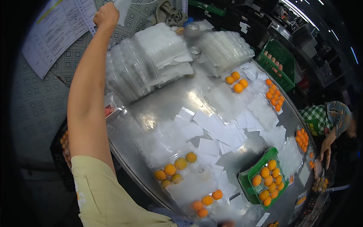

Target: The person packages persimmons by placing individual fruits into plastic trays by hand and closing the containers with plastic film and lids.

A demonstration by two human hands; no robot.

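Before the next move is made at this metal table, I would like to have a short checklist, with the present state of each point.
1. Left hand free: not ok, it seems closed on a pale item.
2. Right hand free: cannot tell, it is not clearly visible.
3. Orange fruit resting in or on the green crate: ok.
4. Clear trays available: ok, large stacks show.
5. White papers gathered: not ok, scattered over the metal table.

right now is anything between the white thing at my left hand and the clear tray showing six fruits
Yes: stacked clear containers stand on the straight line from the white thing at your left hand to the fruits, on the left of the table. Past them, bare metal shows, then a clear flap.
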